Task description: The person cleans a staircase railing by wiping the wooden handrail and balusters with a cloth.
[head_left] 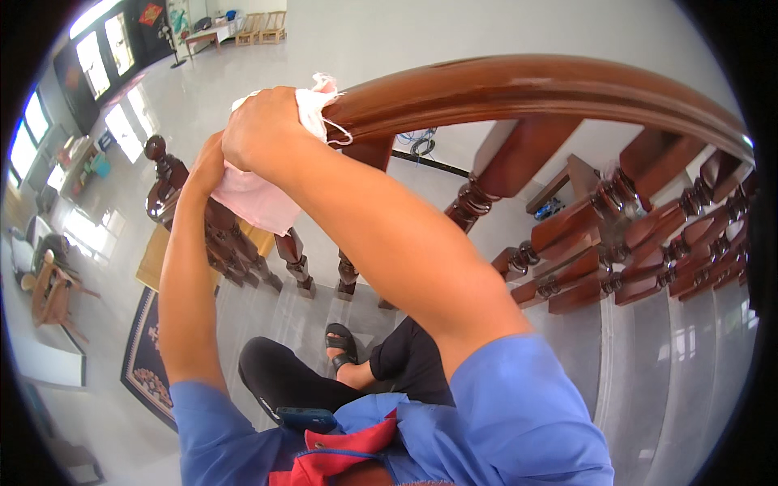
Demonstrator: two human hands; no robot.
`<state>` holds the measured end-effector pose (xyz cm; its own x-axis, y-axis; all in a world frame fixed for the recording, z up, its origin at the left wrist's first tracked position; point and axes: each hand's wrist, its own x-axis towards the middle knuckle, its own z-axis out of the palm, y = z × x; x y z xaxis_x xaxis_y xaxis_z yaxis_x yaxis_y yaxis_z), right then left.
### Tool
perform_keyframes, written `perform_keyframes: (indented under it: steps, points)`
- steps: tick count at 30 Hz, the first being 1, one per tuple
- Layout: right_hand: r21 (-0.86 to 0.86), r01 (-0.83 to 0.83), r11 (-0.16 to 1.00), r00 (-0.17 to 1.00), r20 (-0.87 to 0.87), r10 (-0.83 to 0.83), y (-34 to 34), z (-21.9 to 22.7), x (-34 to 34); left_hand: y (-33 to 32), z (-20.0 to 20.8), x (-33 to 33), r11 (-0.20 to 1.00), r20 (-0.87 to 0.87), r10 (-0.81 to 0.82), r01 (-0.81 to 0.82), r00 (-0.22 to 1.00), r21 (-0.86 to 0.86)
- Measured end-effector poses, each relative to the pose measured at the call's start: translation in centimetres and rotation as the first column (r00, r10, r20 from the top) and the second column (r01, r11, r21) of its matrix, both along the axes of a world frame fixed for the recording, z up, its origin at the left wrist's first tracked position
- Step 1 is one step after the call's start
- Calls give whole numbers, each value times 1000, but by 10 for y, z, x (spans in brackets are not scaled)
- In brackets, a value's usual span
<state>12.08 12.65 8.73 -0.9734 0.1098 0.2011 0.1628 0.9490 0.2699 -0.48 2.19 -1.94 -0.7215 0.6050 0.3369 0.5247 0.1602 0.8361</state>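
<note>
One pale cloth (261, 202) lies over the wooden handrail (486, 87), the right hand (261, 123) with fingers closed on it, presumably so the fabric hugs the rounded wood, while the left hand (208, 164) sits just beside, its fingers hidden from me, grip impossible to tell.

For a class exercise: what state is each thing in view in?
Handrail, glossy, partly covered
Cloth, draped over it, edge frayed
Right grip, curled over the cloth
Left grip, at the cloth, closure unclear
Sandal, worn
Floor, shiny, with reflections
</note>
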Motion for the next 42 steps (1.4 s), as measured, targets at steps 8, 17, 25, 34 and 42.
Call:
perform_keyframes:
  steps: [8, 17, 25, 34, 42]
  points:
    - [16, 78, 997, 996, 50, -79, 68, 101, 109, 89, 88, 53, 976, -12, -214, 214, 977, -40]
    - [107, 601, 792, 776, -315, -546, 130, 224, 276, 205, 246, 235, 858, -266, -509, 505, 819, -88]
    - [258, 442, 859, 883, -295, -365, 152, 210, 280, 212, 221, 207, 938, -740, -339, 265, 581, -222]
    - [113, 246, 963, 951, -219, -217, 108, 161, 221, 142, 142, 123, 984, -685, -177, 139, 707, -111]
    - [120, -5, 993, 940, -337, 45, 86, 93, 138, 84, 89, 75, 988, -457, -153, 121, 876, -99]
